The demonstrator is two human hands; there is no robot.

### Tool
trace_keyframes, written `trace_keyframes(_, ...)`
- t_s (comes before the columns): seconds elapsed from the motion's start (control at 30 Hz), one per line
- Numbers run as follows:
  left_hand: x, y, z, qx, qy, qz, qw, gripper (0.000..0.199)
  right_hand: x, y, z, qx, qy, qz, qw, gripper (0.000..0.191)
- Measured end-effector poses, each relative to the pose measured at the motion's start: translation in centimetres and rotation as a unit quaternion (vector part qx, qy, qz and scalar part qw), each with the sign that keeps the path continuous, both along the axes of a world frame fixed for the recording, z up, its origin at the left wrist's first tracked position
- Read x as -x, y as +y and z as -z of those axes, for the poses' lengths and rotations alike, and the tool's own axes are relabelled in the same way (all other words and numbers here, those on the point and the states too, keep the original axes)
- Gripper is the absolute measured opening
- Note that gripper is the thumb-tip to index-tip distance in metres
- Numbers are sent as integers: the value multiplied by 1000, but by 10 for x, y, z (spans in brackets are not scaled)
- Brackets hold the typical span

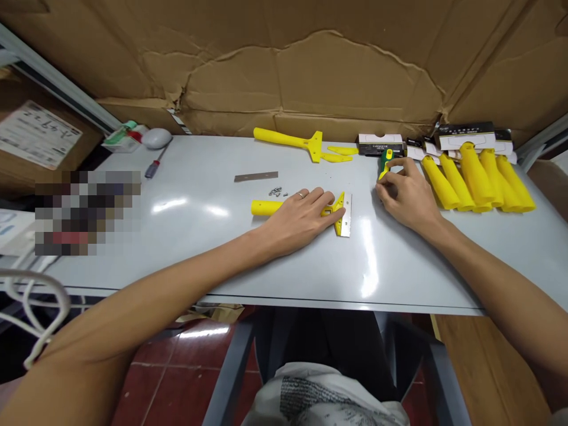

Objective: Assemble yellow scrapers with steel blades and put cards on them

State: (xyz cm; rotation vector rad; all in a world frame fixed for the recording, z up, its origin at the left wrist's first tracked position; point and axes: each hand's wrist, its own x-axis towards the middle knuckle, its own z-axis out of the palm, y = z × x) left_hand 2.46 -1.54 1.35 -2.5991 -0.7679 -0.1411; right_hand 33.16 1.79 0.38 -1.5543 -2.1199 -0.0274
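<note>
My left hand [299, 219] lies over a yellow scraper [266, 207], holding it on the table; its metal blade [347, 216] sticks out past my fingertips. My right hand [408, 192] is bent with thumb and fingers pinched at the lower end of a green and yellow tool [387, 158]. Small screws [276, 191] sit in a loose pile above the held scraper. A separate flat blade [256, 176] rests behind them. Farther back lies another yellow scraper [284, 138], beside two yellow pieces [341, 151].
Several yellow handles [477, 174] lean on packages [465, 137] at the back right. A small black and white box [380, 144] stands at the back. On the left are a screwdriver [153, 168], a white round object [156, 138] and white cables [57, 296]. Cardboard [310, 71] walls the rear.
</note>
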Motion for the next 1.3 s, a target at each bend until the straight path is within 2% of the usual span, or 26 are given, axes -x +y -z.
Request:
trace_keyframes(0.13,1,0,0,-7,-14,8,1000,41,-4,3,1,7,9,13,1000,11)
trace_keyframes(0.27,1,1,2,-21,-23,13,999,45,-7,3,0,40,3,27,999,36)
trace_keyframes(0.33,1,1,3,-23,-25,12,999,46,-7,1,0,46,-9,40,998,40)
trace_keyframes(0.47,1,0,2,-28,-30,20,999,43,-4,-6,-6,-22,-34,55,998,44)
trace_keyframes(0.53,1,0,2,-26,-33,25,999,42,0,-4,-10,-66,-34,23,997,43)
trace_keyframes(0.67,2,0,4,-21,-44,26,998,39,20,25,-5,-72,-50,-100,991,38)
trace_keyframes(0.8,3,3,8,-27,-48,34,998,42,53,70,7,-22,-85,-129,988,42)
trace_keyframes(0.9,2,5,9,-26,-54,38,997,44,66,90,10,7,-75,-146,986,41)
trace_keyframes(1.0,1,6,9,-13,-50,39,998,43,57,89,8,20,-51,-149,987,36)
trace_keyframes(1.23,4,9,10,28,-54,46,997,42,16,62,-3,43,-42,-148,987,20)
trace_keyframes(1.3,5,10,11,38,-57,46,997,43,15,60,-7,56,-36,-142,988,24)
